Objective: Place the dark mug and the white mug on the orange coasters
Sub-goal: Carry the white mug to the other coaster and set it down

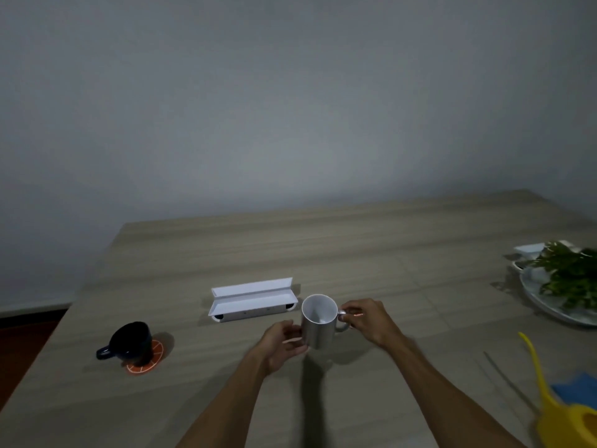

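Observation:
The white mug [318,321] is at the table's middle, tilted slightly toward me, its shadow showing beneath it. My right hand [368,320] pinches its handle on the right. My left hand [281,342] cups the mug's left side and base. The dark mug [132,342] stands upright at the left on an orange coaster [151,358] patterned like an orange slice, handle pointing left. A second orange coaster is not visible.
An open white box [253,300] lies just behind the white mug. At the right edge a plate [549,307] holds green leaves [571,278]. A yellow plastic item [562,412] and something blue [578,388] sit at the near right. The wooden table [371,247] ends at a grey wall.

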`<state>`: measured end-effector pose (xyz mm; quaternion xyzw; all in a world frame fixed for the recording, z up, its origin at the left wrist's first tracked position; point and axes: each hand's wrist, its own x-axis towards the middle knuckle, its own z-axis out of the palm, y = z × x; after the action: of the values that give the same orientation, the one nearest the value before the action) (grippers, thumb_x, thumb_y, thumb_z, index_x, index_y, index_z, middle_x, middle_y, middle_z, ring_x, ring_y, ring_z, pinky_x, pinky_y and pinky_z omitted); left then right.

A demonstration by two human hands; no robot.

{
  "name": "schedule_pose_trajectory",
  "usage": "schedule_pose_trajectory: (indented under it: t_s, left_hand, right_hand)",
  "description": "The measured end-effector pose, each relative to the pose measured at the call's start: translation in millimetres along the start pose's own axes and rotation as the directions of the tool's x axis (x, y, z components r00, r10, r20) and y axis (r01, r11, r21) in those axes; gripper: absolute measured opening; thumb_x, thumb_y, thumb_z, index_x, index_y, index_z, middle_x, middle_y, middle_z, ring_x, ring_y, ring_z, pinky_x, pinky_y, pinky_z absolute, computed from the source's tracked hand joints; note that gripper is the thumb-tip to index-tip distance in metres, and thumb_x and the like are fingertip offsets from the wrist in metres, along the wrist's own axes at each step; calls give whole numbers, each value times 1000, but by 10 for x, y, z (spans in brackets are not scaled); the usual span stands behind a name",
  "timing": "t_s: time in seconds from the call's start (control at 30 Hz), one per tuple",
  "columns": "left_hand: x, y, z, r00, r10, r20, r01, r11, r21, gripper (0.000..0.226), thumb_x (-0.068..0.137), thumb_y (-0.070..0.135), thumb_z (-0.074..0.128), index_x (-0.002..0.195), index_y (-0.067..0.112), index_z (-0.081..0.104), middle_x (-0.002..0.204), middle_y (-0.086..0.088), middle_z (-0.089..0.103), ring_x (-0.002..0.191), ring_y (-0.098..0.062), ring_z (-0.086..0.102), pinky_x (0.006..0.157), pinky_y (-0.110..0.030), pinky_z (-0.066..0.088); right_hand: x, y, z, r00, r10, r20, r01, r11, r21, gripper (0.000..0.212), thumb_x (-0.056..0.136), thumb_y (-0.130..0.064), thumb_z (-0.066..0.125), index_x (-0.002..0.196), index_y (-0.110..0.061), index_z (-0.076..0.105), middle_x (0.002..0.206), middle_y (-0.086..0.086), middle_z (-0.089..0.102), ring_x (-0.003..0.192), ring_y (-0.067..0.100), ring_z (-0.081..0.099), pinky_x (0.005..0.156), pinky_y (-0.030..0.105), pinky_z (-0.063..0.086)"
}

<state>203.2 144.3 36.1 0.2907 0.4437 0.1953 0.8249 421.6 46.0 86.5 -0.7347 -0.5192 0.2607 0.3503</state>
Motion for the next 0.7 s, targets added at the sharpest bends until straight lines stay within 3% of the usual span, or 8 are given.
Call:
schedule_pose_trajectory:
  t_s: [0.1,0.2,0.27,0.4,0.5,0.6,0.7]
  left_hand:
    - [334,41,222,1000,-2,0,2,1000,4,28,101,20,40,100,-3,55,93,-18,58,82,-32,60,77,-40,56]
    - [682,52,487,1000,-25,-11,25,1000,4,29,101,23,41,104,-3,54,90,-16,56,82,-29,57,77,-37,54]
    - [898,50,660,999,-33,-37,34,999,12,29,102,22,40,106,-4,53,90,-17,55,80,-28,56,74,-35,53]
    - [1287,45,959,996,-70,-56,72,997,34,29,101,22,39,106,-4,52,89,-15,54,78,-26,55,67,-34,51]
    - [1533,22,1092,995,-89,-40,93,991,101,33,101,27,38,105,0,56,92,-12,58,80,-23,58,64,-30,51]
    - [1760,-11,1152,996,-74,-40,80,980,180,31,100,29,38,97,8,60,95,-12,60,84,-23,57,76,-31,50]
    - [1900,-51,1156,996,-41,-84,63,956,285,28,99,30,39,96,13,61,89,-7,62,82,-20,55,80,-33,45]
  right_hand:
    - [233,224,-140,1000,16,-22,-16,1000,-4,10,77,-18,75,87,-14,78,81,1,77,68,-6,66,64,14,52]
    - [502,509,-300,1000,-1,-3,1,999,-52,12,78,-26,74,89,-22,78,82,-12,75,78,1,69,74,20,54]
    - [670,709,-379,1000,16,21,-15,999,-43,11,79,-24,74,89,-23,77,82,-9,76,79,5,71,74,22,56]
    - [973,1032,-534,998,55,16,-55,998,-36,10,78,-18,75,87,-18,78,81,-5,77,73,-2,70,67,10,49]
    - [1164,1297,-618,997,76,17,-75,996,-37,12,77,-19,76,89,-19,78,83,-8,78,77,-2,70,72,12,50]
    - [1298,1483,-627,995,96,21,-96,995,-19,16,76,-18,77,92,-19,78,86,-9,78,78,-2,71,75,13,52]
    - [1364,1577,-576,994,109,25,-109,994,11,19,76,-16,77,94,-18,79,87,-12,76,75,-11,68,73,5,49]
